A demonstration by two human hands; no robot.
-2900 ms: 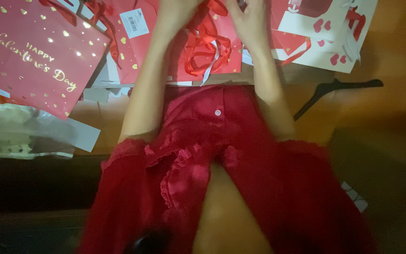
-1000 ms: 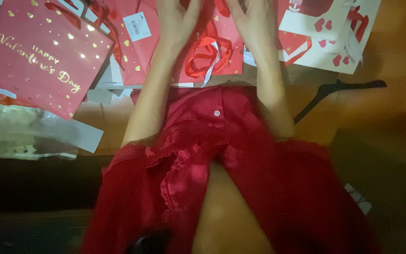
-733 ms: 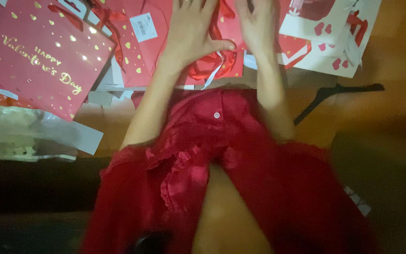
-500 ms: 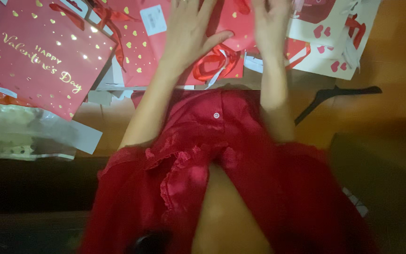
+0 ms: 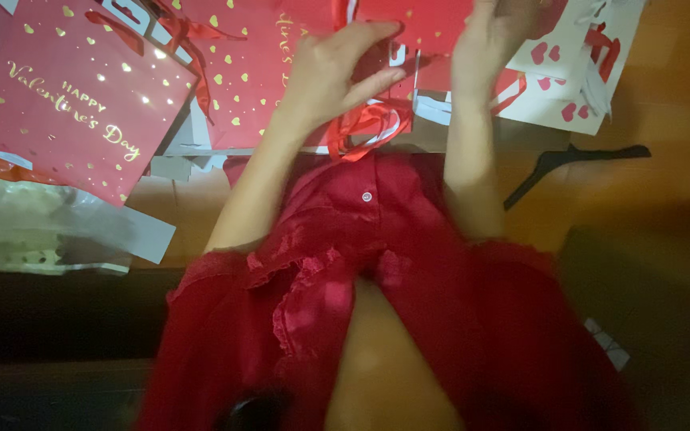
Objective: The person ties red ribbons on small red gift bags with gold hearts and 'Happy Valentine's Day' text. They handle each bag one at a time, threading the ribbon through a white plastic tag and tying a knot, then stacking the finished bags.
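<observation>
My left hand [image 5: 337, 72] grips the lower left edge of a red gift bag [image 5: 421, 20] at the top middle of the view, thumb on its front. My right hand [image 5: 493, 32] holds the same bag on its right side, the fingers partly cut off by the frame's top edge. A red ribbon [image 5: 365, 124] curls just below the left hand. A red garment with a small button [image 5: 365, 239] lies under both forearms.
A large red gift bag with gold hearts [image 5: 65, 96] lies at the left. A white bag with red hearts [image 5: 573, 68] sits at the top right. A black hanger [image 5: 573, 164] rests on the wooden floor at the right. Clear plastic wrapping [image 5: 33, 227] lies at the left.
Both hands came down into view from the top edge, took hold of the red gift bag and lifted its lower edge off the pile. The view has shifted slightly.
</observation>
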